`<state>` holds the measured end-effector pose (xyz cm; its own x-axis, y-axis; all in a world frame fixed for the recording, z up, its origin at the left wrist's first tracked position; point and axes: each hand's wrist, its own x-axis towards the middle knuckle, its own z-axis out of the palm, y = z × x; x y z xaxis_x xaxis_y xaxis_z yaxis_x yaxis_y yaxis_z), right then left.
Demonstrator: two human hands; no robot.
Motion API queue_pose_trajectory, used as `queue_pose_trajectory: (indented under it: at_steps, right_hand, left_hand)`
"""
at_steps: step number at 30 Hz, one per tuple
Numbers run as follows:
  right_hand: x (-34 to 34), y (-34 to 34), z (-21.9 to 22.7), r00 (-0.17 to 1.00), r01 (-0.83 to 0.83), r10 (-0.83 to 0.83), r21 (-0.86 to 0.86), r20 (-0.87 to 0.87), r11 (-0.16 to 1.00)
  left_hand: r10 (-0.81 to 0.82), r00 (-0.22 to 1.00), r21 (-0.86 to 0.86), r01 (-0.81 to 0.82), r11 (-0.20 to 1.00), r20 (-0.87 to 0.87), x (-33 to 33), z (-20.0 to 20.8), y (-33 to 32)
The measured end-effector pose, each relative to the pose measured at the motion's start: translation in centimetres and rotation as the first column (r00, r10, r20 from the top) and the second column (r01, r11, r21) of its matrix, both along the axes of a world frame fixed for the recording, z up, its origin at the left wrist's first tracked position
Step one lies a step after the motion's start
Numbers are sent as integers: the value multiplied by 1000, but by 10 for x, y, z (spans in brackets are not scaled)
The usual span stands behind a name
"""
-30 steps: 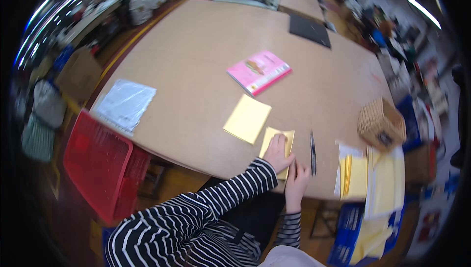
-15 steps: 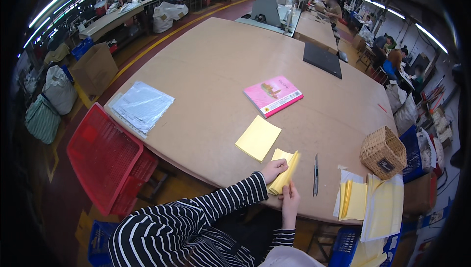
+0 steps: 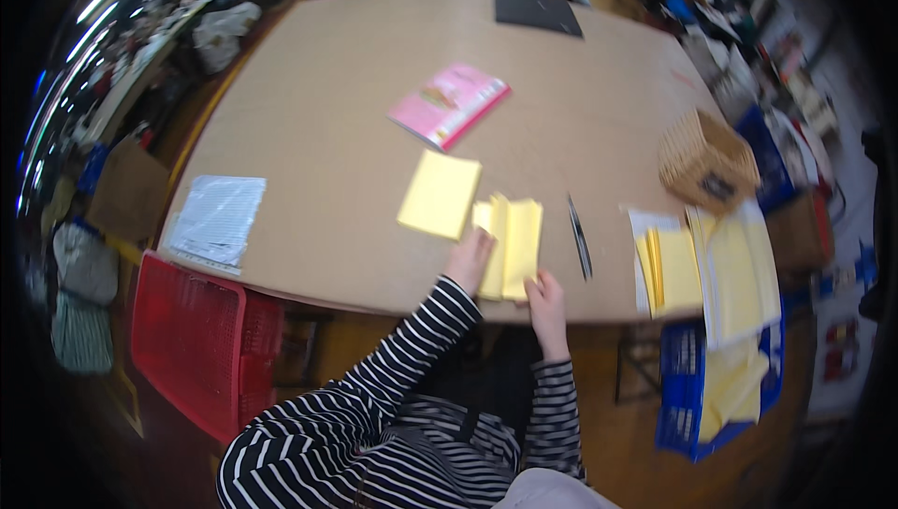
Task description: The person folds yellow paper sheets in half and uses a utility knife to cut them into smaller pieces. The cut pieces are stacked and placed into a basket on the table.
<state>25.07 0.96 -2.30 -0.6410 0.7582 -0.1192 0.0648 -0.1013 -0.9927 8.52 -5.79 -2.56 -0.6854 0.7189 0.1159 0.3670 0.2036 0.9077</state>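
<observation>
Folded yellow paper lies at the table's near edge, its folds partly fanned out. My left hand is closed on its left side, fingers at the margin. At the lower right corner my right hand pinches the paper between thumb and fingers. Just up and left rests a flat yellow paper stack. Beyond that is a pink notebook. A slim dark pointed tool lies right of the folded paper; motion blur hides its exact kind.
More folded yellow sheets lie at right, below a wicker basket. Yellow paper hangs over a blue crate. A red crate stands off the left edge, near plastic-covered papers. A black flat board lies far back.
The view has tilted downward and turned. The yellow paper, rolled or bent up in my hands before, now lies flatter on the table with its folds spread. My left hand is now lower along its side.
</observation>
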Motion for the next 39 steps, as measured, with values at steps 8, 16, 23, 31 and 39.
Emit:
queue_pose_trajectory:
  at_steps: [8,16,23,31,39]
  right_hand:
    - [-12,-7,1,999,47,-48,-53,-15,997]
    - [-20,-7,5,983,76,-86,67,163,995]
    - [-20,-9,3,979,149,-168,163,114,975]
    - [-10,-11,7,992,87,-92,-60,-86,994]
    - [-12,-30,3,953,294,-216,469,-214,833]
  left_hand:
    - [14,999,23,-15,1000,42,-1,5,-21]
    - [-171,892,136,125,983,420,1,15,-24]
    - [-418,738,536,90,839,530,-12,25,-36]
    - [24,999,55,-26,998,28,5,3,-18]
    - [-326,881,558,89,825,342,2,15,-20]
